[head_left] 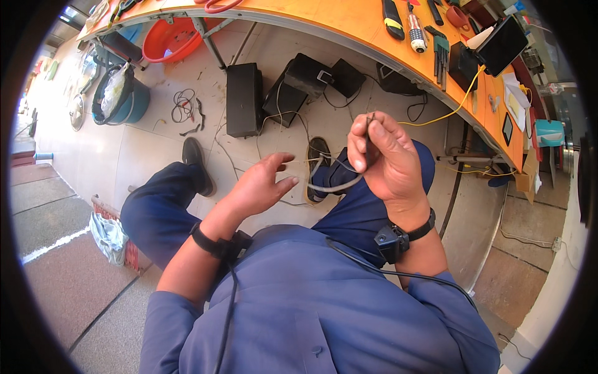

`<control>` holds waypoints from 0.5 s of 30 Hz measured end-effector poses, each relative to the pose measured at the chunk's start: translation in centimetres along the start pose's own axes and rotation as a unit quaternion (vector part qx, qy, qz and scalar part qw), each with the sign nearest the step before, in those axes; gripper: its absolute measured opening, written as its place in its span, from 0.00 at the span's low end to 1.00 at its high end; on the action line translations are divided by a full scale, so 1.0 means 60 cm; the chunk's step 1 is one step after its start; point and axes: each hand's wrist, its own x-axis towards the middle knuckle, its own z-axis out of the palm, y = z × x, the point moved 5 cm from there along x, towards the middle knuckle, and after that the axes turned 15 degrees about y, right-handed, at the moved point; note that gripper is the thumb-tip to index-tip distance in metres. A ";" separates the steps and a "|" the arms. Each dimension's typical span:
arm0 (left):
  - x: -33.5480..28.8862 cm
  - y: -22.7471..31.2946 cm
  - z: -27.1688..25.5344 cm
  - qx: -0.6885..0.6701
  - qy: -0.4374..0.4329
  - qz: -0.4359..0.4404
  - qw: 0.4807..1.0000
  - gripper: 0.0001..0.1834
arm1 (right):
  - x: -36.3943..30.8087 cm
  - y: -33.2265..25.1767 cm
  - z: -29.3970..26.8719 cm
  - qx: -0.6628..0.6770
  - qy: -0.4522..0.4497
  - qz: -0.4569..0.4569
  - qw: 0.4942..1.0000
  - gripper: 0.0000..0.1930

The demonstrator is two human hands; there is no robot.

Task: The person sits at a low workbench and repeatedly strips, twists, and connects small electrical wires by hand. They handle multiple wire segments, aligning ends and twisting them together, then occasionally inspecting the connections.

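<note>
The person sat with legs apart above a pale tiled floor [149, 156], both forearms coming up from the lower edge. The right hand [383, 159] was clenched around a grey cable [333, 186], pinching its upper end between thumb and forefinger at about chest height; the cable looped down and to the left from the fist, curving over the right knee and ending near a dark shoe [319, 156]. The left hand [261, 184] was released, fingers spread and slightly curled, palm turned toward the cable's lower loop and just short of touching it. Each wrist carried a black strap with a small device and a thin lead running back along the blue sleeve.

Beyond the knees, an orange workbench [349, 25] curved across the top of the view. Along its near edge toward the right corner lay a yellow-and-black screwdriver [392, 19], a set of hex keys [441, 53] and a dark tablet [501, 45], with a yellow wire [445, 112] hanging off the edge. Under the bench, on the floor, stood several black boxes [244, 100] with thin wires trailing among them. Toward the bench's left end sat a red basin [171, 38] and, below it, a blue bucket [121, 100] lined with a bag.
</note>
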 end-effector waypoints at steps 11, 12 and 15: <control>0.007 0.118 -0.019 -0.298 0.004 0.070 0.952 0.29 | 0.030 0.078 0.067 -0.028 -0.048 0.079 0.995 0.08; 0.002 0.104 -0.020 -0.327 -0.026 0.020 0.944 0.27 | 0.037 0.086 0.066 -0.072 -0.037 0.101 0.992 0.08; -0.011 0.053 -0.050 -0.314 -0.020 -0.077 0.946 0.15 | 0.080 0.086 0.061 -0.125 -0.079 0.013 0.989 0.10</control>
